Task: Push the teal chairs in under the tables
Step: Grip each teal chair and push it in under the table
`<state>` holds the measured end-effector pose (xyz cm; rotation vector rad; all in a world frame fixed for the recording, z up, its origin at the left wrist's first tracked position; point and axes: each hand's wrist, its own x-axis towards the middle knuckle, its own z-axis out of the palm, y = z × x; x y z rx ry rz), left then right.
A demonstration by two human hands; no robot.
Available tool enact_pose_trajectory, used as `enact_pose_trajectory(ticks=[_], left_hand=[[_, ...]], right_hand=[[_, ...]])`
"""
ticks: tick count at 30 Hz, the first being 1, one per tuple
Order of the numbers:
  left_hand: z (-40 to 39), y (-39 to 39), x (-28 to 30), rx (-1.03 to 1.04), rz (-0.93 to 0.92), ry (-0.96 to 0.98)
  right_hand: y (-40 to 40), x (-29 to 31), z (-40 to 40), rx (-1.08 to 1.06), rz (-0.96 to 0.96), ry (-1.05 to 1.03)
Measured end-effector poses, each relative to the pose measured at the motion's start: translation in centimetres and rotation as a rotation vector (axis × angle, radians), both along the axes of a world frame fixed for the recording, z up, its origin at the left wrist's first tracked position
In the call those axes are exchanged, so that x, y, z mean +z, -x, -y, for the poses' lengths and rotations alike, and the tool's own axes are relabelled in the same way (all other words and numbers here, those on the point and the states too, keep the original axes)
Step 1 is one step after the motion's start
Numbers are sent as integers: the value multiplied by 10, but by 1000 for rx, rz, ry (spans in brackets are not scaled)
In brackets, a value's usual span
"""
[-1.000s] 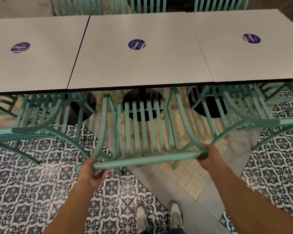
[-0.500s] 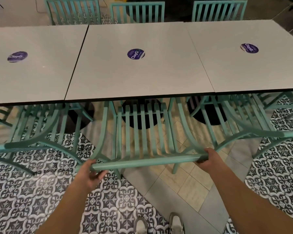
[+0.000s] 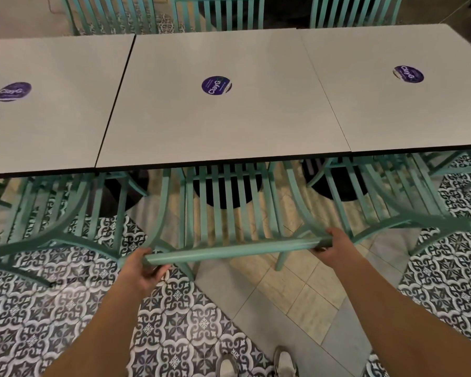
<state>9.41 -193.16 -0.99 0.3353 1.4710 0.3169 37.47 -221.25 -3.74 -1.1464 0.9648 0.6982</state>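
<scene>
Both hands — left hand (image 3: 140, 269), right hand (image 3: 335, 244) — curl around the top rail of the slatted teal metal chair (image 3: 229, 213), its seat partly beneath the middle grey square tabletop (image 3: 218, 126).

Three pale grey square tabletops (image 3: 229, 126) stand edge to edge, each bearing one round purple sticker (image 3: 216, 85), lettering possibly "ClayG".

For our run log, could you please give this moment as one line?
phase: pushing | left hand: grips top rail | right hand: grips top rail | middle teal chair: seat partly under middle table
</scene>
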Motion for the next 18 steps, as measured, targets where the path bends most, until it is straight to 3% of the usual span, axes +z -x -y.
enact_pose_trajectory(ticks=[18], left_hand=[[-31,-25,1,27,-17,15]], right_hand=[[-15,9,-31,12,20,68]])
